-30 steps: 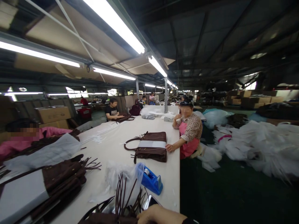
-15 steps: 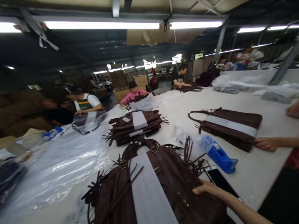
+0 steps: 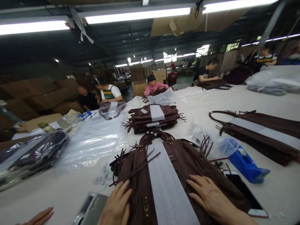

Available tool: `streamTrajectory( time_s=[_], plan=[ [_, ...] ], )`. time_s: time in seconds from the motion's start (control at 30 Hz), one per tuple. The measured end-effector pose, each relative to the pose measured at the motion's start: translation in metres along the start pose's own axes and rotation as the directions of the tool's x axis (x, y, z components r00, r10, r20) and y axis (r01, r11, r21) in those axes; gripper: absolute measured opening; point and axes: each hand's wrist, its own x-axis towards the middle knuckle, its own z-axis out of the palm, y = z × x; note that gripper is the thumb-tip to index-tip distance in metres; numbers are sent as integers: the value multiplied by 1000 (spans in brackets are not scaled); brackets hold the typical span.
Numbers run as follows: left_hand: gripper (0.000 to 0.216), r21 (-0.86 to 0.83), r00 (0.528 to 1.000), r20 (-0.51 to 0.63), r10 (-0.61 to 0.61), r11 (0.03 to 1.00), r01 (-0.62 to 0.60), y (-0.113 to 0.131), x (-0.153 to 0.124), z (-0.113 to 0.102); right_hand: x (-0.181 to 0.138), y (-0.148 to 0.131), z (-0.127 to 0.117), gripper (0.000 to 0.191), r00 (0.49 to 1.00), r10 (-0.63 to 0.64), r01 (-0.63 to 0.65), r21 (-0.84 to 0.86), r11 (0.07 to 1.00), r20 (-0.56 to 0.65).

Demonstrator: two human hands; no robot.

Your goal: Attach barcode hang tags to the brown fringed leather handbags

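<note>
A dark brown handbag (image 3: 178, 175) with a white paper band (image 3: 164, 181) around its middle lies right in front of me. My left hand (image 3: 116, 203) rests against its left side, fingers stretched out. On the right part of the front lies my right hand (image 3: 208, 193), flat, with its fingers spread. Neither hand is closed around anything. The bag's looped handles (image 3: 157, 136) and thin tassels (image 3: 206, 145) point away from me. Beyond them sits a stack of similar brown bags (image 3: 140, 120). Just right of the bag is a phone (image 3: 246, 193), partly covered by it.
A blue tape dispenser (image 3: 248, 167) and another banded bag (image 3: 264, 126) are to the right. Clear plastic sheets (image 3: 93, 140) and a plastic-wrapped bag (image 3: 35, 153) lie left. Another person's hand (image 3: 39, 217) shows at lower left, near a grey metallic object (image 3: 90, 207). Co-workers sit across the table.
My left hand has come into view on the bag. My right hand no longer grips the bag's right side and lies flat on its front. The view has turned left.
</note>
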Motion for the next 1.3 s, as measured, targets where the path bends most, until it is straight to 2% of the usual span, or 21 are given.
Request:
streamTrajectory(
  time_s=[0.07,0.17,0.27,0.33,0.37,0.4,0.47,0.53,0.6,0.63,0.67,0.73,0.77,0.83,0.9,0.97,1.03,1.1,1.2,1.23,1.3],
  plan=[
    [34,18,999,-28,17,1000,-16,10,24,7,-5,-4,13,38,999,28,-28,9,1000,37],
    [48,62,987,-146,-73,995,83,12,49,8,-11,5,26,40,996,84,-84,6,996,25],
    [55,115,952,-265,-151,976,187,3,36,12,-15,13,30,42,998,63,-63,-28,998,-13],
    [48,193,979,-204,4,981,36,0,9,22,-16,12,30,43,1000,19,-19,-45,999,1],
    [45,204,988,-94,122,974,-101,0,-5,29,-17,10,29,44,1000,2,-1,-47,999,19],
    [45,194,985,-9,172,967,-167,1,-16,34,-18,9,28,44,999,-12,14,-43,999,40],
    [45,139,991,44,123,982,-128,1,-17,37,-21,7,29,46,997,-40,42,-35,999,67],
    [31,13,994,29,108,994,-108,-5,22,29,-28,9,34,48,996,-63,66,-43,997,68],
    [27,-36,992,3,128,991,-128,-22,97,16,-37,12,45,51,994,-106,107,-75,991,20],
    [34,-69,988,-8,151,986,-151,-34,141,11,-40,15,51,52,991,-135,132,-96,987,-17],
    [46,-190,966,-1,259,948,-254,-47,185,10,-44,17,57,53,984,-166,158,-115,981,-59],
    [61,-430,913,-48,405,817,-384,-71,260,15,-47,21,70,53,967,-221,205,-134,970,-126],
    [61,-462,906,-41,421,796,-391,-80,288,20,-47,23,75,53,962,-235,217,-133,967,-140],
    [56,-520,885,-27,465,749,-409,-85,326,33,-46,24,81,52,962,-241,226,-121,967,-129],
    [63,-599,848,16,530,684,-416,-76,346,42,-44,23,83,53,969,-225,214,-113,970,-99],
    [72,-733,816,95,570,594,-330,-56,356,45,-43,21,81,55,975,-207,199,-101,975,-76],
    [70,-835,825,177,536,526,-162,-26,362,39,-42,20,78,56,976,-205,198,-82,977,-80],
    [68,-860,868,208,451,507,-57,10,361,25,-42,21,75,57,971,-215,208,-70,976,-103],
    [71,-781,897,187,401,614,-112,65,338,-11,-43,22,72,55,975,-191,185,-60,981,-116],
    [75,-698,921,162,354,701,-147,79,324,-22,-44,22,72,54,977,-176,171,-54,984,-116],
    [65,-594,949,126,289,788,-162,94,282,-36,-47,24,74,52,980,-155,150,-51,987,-127]
  ],
)
